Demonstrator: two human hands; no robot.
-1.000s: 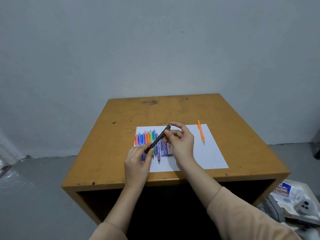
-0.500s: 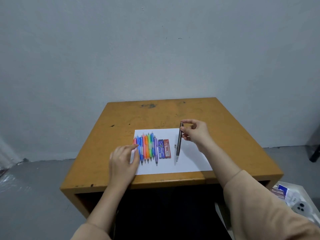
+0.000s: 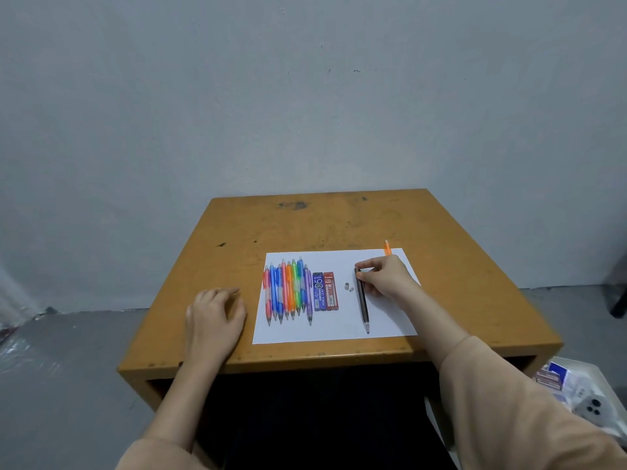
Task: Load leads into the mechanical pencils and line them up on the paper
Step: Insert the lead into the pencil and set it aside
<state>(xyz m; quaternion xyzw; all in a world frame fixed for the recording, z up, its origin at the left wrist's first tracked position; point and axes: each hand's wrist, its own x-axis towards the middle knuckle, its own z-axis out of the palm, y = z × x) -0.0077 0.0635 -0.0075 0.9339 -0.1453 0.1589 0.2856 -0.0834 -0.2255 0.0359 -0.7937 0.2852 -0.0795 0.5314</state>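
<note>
A white sheet of paper lies on the wooden table. Several colourful mechanical pencils lie side by side on its left part. Beside them sit a blue lead case and a red lead case. Two small grey caps lie to the right of the cases. My right hand pinches the top end of a dark pencil that lies on the paper, tip toward me. An orange pencil shows behind that hand. My left hand rests on the table, left of the paper, holding nothing.
The table stands against a grey wall. On the floor at the lower right stands a white tray with small boxes and a phone. The table's front edge runs just below the paper.
My right hand carried the dark pencil rightward and laid it on the paper. My left hand let go of it and moved left onto the bare table.
</note>
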